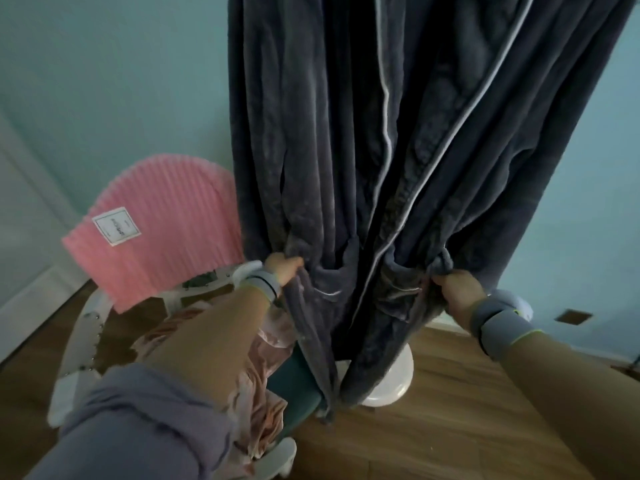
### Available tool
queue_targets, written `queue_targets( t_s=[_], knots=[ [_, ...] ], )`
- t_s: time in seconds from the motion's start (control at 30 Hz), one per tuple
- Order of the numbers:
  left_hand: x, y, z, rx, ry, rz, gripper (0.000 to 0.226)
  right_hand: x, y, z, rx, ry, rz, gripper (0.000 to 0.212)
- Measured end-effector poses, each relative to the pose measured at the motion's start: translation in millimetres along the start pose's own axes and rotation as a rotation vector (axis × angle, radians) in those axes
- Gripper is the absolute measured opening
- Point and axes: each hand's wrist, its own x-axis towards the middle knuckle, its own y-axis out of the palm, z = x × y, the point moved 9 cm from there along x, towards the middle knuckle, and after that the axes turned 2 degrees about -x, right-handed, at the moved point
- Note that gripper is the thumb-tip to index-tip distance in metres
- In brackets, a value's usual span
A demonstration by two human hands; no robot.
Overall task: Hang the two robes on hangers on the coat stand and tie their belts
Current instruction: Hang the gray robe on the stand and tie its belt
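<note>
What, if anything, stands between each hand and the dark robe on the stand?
Nothing visible. The left hand and right hand each already grip the robe at waist height, one on either side of its piped front opening.

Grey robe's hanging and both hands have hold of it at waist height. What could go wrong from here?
1. Both the left hand and right hand grip bunched fabric on the grey robe; a hard pull might tip the stand, whose white base looks small.
2. No belt is clearly visible, so they may be gripping robe fabric instead.
3. The pink robe on the chair could slide off.
</note>
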Motion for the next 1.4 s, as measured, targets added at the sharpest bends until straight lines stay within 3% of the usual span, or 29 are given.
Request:
queue_targets(
  t_s=[0.1, 0.17, 0.23, 0.27, 0.37, 0.43, 0.5, 0.57, 0.67, 0.77, 0.87, 0.97, 1.07, 1.17, 1.23, 1.33, 1.4],
  knots=[
    [-25, -57, -61, -0.029, 0.164, -0.175, 0.036, 4, -36, 16, 0.068, 0.015, -0.045, 0.033],
    [-48, -58, -83, 0.080, 0.139, -0.038, 0.038, 0, -41, 27, 0.019, 0.003, 0.011, 0.036],
    [-81, -40, -84, 0.321, 0.052, 0.119, 0.020, -10, -32, 34, -0.108, -0.029, 0.142, 0.037],
    [-88, -36, -88, 0.386, 0.064, 0.113, 0.013, -14, -27, 35, -0.154, -0.046, 0.182, 0.031],
    [-95, -74, -143, 0.160, 0.262, -0.203, 0.029, -10, -34, 60, 0.000, -0.141, 0.146, 0.015],
    [-108, -93, -161, 0.021, 0.316, -0.307, 0.036, -5, -50, 76, 0.197, -0.159, 0.110, 0.020],
    [-113, -72, -141, 0.167, 0.240, -0.192, 0.042, -4, -46, 75, 0.250, -0.123, 0.174, 0.028],
    [-111, -35, -84, 0.302, 0.058, -0.044, 0.048, -20, -27, 56, 0.057, -0.078, 0.308, 0.038],
    [-122, -4, -51, 0.090, -0.044, 0.002, 0.040, -36, -24, 45, -0.220, -0.142, 0.382, 0.045],
    [-138, -4, -77, -0.105, 0.041, -0.045, 0.029, -20, -55, 80, 0.016, -0.230, 0.287, 0.027],
    [-150, 13, -90, -0.220, 0.040, -0.002, 0.039, -26, -83, 99, 0.271, -0.233, 0.335, 0.014],
    [-165, 74, -75, -0.167, -0.082, 0.196, 0.049, -43, -79, 71, 0.020, -0.235, 0.443, 0.025],
    [-180, 145, -57, -0.081, -0.216, 0.410, 0.064, -47, -62, 38, -0.200, -0.300, 0.461, 0.019],
    [-180, 194, -60, -0.226, -0.252, 0.516, 0.075, -66, -50, 30, -0.359, -0.454, 0.445, 0.019],
    [-171, 213, -70, -0.318, -0.204, 0.467, 0.060, -78, -54, 21, -0.433, -0.490, 0.454, 0.031],
    [-172, 242, -89, -0.435, -0.171, 0.444, 0.020, -85, -70, 3, -0.459, -0.478, 0.484, 0.039],
    [-165, 237, -99, -0.461, -0.135, 0.343, 0.022, -91, -73, -9, -0.551, -0.490, 0.539, 0.039]
  ],
)
